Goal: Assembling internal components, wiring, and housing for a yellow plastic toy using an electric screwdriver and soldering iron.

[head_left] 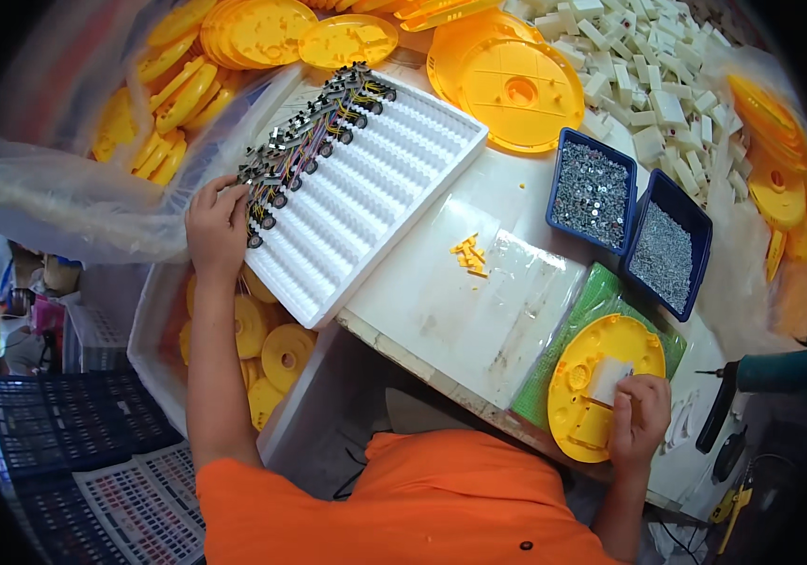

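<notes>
The white worktable (422, 325) ran from near left to far right, and its near edge slanted past the person's orange shirt (479, 499). At the far right, a heap of white plastic boxes (648, 80) lay too jumbled to count. One white ribbed foam tray (380, 202) took up the far left of the table; its near-left end reached past the table edge, above a box of yellow discs (285, 353). A broad stretch of tabletop lay between the tray and one green mat (540, 377), giving room to move. One yellow oval shell (578, 428) rested on the mat at the near right, its near rim about level with the table edge. Two large yellow round covers (521, 99) overlapped at the far side. Two blue bins (695, 306) of metal fasteners stood side by side, far of the mat. The left hand (218, 231), partly curled, was at the tray's left edge, beside a row of wired black modules (295, 137); about ten round ends showed, and I cannot tell whether it gripped one. The right hand (643, 414) was half closed over the shell's right side, fingers at one white rectangular block (606, 381); how firmly, I cannot tell. Smallest was one pile of yellow plastic bits (469, 254), mid-table.
</notes>
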`<state>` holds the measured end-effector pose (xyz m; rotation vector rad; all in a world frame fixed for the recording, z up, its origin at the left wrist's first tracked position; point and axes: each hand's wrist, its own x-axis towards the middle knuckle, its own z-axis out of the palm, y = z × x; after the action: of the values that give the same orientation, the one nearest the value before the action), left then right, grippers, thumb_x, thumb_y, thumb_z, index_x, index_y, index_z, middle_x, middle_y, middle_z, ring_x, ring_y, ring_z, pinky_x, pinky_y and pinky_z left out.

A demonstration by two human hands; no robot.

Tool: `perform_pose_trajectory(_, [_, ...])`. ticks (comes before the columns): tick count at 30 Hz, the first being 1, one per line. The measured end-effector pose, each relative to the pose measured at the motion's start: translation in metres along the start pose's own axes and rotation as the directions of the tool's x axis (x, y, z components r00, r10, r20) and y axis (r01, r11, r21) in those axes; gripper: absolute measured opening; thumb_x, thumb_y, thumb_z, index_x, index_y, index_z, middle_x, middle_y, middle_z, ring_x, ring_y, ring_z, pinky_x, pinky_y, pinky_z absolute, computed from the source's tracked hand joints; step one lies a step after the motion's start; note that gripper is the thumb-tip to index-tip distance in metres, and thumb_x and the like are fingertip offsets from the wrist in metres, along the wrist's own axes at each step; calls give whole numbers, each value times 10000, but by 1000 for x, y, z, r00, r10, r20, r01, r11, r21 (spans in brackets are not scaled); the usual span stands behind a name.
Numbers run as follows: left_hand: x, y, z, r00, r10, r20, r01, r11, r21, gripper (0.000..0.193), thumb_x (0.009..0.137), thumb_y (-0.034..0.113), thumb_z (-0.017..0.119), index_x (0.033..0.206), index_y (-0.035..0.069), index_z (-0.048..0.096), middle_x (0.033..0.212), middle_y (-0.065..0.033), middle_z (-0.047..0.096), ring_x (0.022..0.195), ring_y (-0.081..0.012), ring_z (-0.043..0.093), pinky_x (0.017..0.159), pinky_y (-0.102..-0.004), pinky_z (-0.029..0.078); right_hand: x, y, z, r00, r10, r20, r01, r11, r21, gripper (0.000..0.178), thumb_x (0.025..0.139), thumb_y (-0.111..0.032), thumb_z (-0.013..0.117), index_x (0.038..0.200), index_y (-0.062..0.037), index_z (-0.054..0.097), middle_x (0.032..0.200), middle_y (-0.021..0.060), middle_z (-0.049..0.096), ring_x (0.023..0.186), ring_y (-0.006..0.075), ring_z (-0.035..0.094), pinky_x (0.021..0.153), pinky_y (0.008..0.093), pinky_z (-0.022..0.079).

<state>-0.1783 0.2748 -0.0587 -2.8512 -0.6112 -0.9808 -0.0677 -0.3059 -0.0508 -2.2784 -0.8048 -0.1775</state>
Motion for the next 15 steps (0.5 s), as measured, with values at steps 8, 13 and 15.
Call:
perform_pose_trajectory(8, [13, 24, -7, 996, 89, 11, -88, 995, -43, 203, 904, 102, 708, 1106, 116, 724, 1319, -84, 640, 1273, -350, 553, 1053, -483, 428, -3, -1, 0, 1000, 3, -9, -3, 1000, -2, 115, 864, -53, 674, 978, -38, 657, 963, 137, 653, 902, 331, 595, 831, 433, 475])
perform_pose_trajectory(13, [32, 23, 7, 984, 127, 125, -129, 992, 7, 164, 886, 82, 723, 1047, 89, 693, 1328, -88, 639, 1320, -351, 530, 1081, -483, 418, -2, -3, -1, 1000, 2, 27, -2, 1000, -2, 115, 887, -52, 659, 996, -13, 661, 978, 152, 640, 922, 325, 609, 857, 408, 484])
perform_pose_trajectory(15, [32, 18, -1, 982, 114, 150, -114, 993, -12, 153, 880, 70, 727, 1026, 74, 680, 1306, -92, 654, 1321, -357, 532, 1090, -487, 412, 0, -2, -3, 999, 0, 37, 0, 1000, -4, 126, 881, -46, 661, 1002, -10, 665, 986, 154, 645, 928, 323, 615, 863, 404, 487])
